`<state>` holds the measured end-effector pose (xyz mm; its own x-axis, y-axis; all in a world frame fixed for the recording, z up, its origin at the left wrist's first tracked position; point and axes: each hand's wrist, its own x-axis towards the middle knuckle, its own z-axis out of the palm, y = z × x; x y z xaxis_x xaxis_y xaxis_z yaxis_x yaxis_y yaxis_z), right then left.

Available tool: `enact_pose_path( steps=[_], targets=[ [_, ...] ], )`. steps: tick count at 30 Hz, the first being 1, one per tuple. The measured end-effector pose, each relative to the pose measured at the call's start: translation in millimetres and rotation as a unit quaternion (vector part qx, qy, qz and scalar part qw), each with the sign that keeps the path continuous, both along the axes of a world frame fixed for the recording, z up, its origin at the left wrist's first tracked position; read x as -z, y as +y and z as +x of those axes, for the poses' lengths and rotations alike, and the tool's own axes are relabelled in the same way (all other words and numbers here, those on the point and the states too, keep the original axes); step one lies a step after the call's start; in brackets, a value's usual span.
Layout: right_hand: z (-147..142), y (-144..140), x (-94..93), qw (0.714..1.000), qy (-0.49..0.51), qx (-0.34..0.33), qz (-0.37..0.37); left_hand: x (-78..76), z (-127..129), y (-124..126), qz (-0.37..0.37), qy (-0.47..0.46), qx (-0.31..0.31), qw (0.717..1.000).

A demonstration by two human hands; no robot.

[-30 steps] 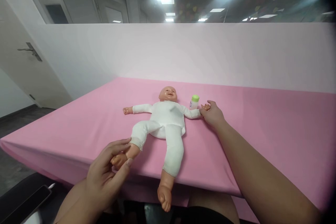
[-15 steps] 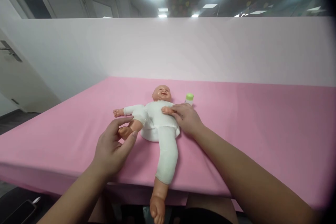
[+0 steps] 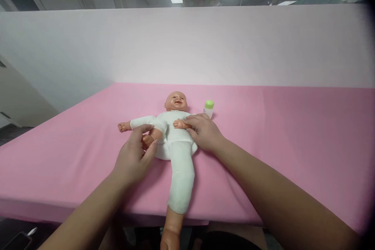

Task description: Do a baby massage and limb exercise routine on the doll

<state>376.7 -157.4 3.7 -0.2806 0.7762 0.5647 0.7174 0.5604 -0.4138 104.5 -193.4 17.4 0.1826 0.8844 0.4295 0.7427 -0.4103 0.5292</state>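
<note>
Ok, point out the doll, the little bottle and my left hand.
doll (image 3: 176,133): head view, white chest.
bottle (image 3: 209,105): head view, green cap.
left hand (image 3: 133,160): head view, back of hand.

Bright overhead glare, dark warped corners

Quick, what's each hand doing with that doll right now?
Left hand: closed on the doll's bent foot.
Right hand: holding the doll's arm across its chest.

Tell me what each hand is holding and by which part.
Both hold the doll. The left hand grips its foot, the leg bent up toward the body. The right hand holds the doll's hand against its chest.
</note>
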Motion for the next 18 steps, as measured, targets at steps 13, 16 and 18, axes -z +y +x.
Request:
enact_pose_path(
  steps=[13,16,18],
  targets=[
    [20.2,-2.7,8.3,0.985,0.087,0.142,-0.051,2.8,-17.3,-37.6,0.024,-0.090,0.005,0.996],
    [33.2,-2.8,6.5,0.972,0.158,0.163,-0.054,4.4,-28.3,-63.0,0.025,-0.104,-0.007,0.994],
    [43.6,-0.1,7.2,0.957,0.208,0.192,-0.061,9.0,-37.3,-80.4,0.048,-0.116,0.007,0.992]
  ],
)
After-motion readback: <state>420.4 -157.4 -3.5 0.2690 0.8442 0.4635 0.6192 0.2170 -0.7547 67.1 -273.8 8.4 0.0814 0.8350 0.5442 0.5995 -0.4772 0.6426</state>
